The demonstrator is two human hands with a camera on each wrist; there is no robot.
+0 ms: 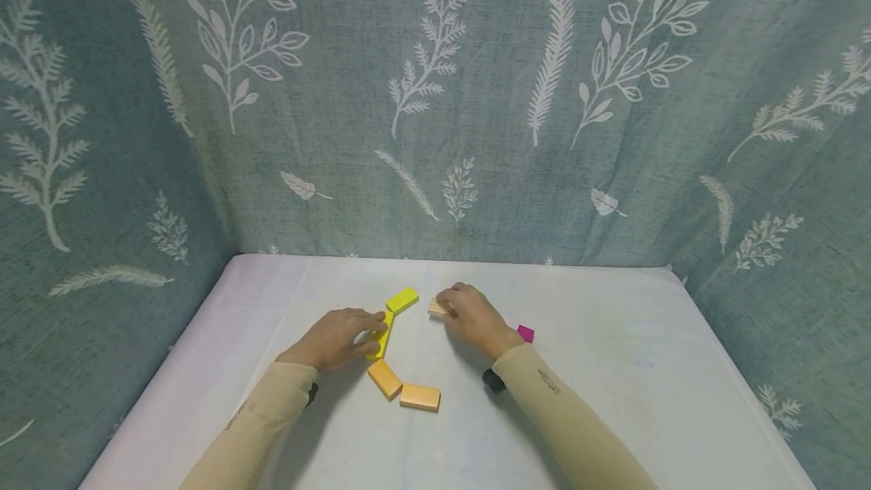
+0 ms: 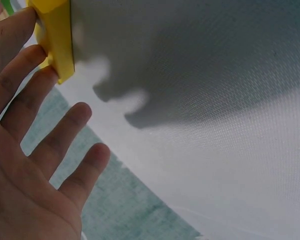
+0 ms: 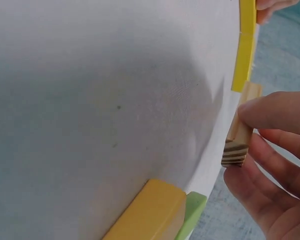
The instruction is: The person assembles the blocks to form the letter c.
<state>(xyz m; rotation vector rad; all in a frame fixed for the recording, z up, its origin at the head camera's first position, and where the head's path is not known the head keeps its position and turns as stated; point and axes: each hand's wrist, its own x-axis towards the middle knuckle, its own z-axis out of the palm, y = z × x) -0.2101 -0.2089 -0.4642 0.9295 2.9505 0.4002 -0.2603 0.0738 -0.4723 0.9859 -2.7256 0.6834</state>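
Observation:
My left hand (image 1: pixel 340 339) holds a yellow block (image 1: pixel 385 336) by its outer side, thumb and fingertips on it, the last two fingers spread free in the left wrist view. Another yellow block (image 1: pixel 403 299) lies at its far end, corners meeting. My right hand (image 1: pixel 479 321) pinches a plain wooden block (image 3: pixel 242 127) between thumb and fingers, striped grain showing on its end. This block is just right of the far yellow one. Two orange blocks (image 1: pixel 385 379) continue the curved row toward me from the held yellow block.
A magenta block (image 1: pixel 525 333) lies beside my right wrist, partly hidden by it. In the right wrist view, a light green block (image 3: pixel 192 212) sits behind an orange-yellow block (image 3: pixel 150 212). White cloth covers the table (image 1: pixel 612 384); a leaf-patterned curtain (image 1: pixel 435 134) stands around its back and sides.

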